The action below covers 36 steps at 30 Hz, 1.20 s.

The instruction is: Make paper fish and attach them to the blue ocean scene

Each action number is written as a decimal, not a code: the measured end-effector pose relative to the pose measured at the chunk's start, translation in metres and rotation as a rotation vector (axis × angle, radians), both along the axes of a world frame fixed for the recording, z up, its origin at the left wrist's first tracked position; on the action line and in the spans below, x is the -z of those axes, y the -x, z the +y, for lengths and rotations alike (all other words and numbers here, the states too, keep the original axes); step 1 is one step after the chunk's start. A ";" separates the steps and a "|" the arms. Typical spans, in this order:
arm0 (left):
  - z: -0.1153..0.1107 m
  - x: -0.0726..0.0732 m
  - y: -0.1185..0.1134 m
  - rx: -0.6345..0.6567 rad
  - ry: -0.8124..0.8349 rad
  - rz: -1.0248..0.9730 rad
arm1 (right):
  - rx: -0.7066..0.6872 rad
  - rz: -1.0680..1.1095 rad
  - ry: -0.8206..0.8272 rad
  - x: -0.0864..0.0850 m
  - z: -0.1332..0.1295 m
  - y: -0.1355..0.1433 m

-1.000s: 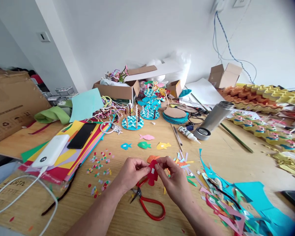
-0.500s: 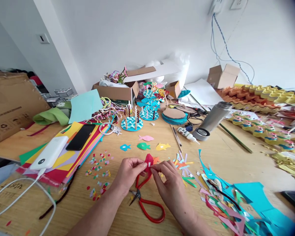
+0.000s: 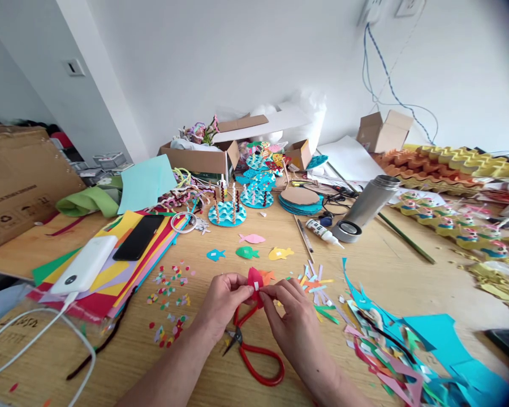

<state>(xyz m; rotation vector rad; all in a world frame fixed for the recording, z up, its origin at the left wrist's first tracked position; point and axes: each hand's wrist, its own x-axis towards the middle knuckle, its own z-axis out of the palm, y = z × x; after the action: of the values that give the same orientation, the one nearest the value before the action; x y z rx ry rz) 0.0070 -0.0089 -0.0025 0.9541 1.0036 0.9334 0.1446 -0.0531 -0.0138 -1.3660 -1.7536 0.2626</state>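
Between my two hands is a red paper fish [image 3: 255, 277] with a small white patch on it. My left hand [image 3: 224, 299] pinches its left edge between thumb and fingers. My right hand [image 3: 292, 308] is closed at the fish's right side, fingertips by the white patch. Just behind the red fish lies an orange paper fish [image 3: 268, 276], partly hidden. Beneath my hands rest red-handled scissors [image 3: 261, 362], blades pointing left. Beyond them lie a blue paper fish [image 3: 216, 255], a green one [image 3: 247, 252], a yellow one [image 3: 280, 253] and a pink one [image 3: 251, 238].
Confetti dots [image 3: 169, 299] lie left, paper strips [image 3: 318, 285] and blue scraps [image 3: 432, 333] right. A glue bottle [image 3: 323, 232] lies near a steel flask [image 3: 371, 200]. Coloured paper [image 3: 129, 271] carries a phone [image 3: 139, 237] and a power bank [image 3: 85, 264]. Blue coral-like models [image 3: 227, 213] stand behind.
The red paper fish has shifted very slightly left and tilted a little between my fingers. Both hands keep almost the same place, and the things on the table stay put.
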 end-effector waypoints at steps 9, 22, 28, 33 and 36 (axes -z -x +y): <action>0.001 -0.001 0.003 0.037 0.071 -0.114 | 0.049 0.385 0.244 0.001 0.008 -0.005; 0.000 -0.004 0.002 -0.005 0.025 -0.097 | -0.020 0.603 0.286 0.001 0.010 -0.001; 0.001 -0.004 0.002 -0.010 0.010 -0.081 | -0.027 0.548 0.303 0.004 0.010 -0.002; 0.001 -0.003 0.003 -0.049 -0.007 -0.031 | 0.087 0.262 0.042 0.000 0.005 -0.002; 0.001 -0.002 0.002 -0.069 -0.036 0.018 | 0.015 0.090 -0.033 -0.003 0.000 0.001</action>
<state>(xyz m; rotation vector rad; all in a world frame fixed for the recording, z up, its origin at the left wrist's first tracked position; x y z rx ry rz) 0.0047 -0.0082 -0.0002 0.9647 1.0438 1.0049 0.1432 -0.0527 -0.0106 -1.3232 -1.6653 0.2816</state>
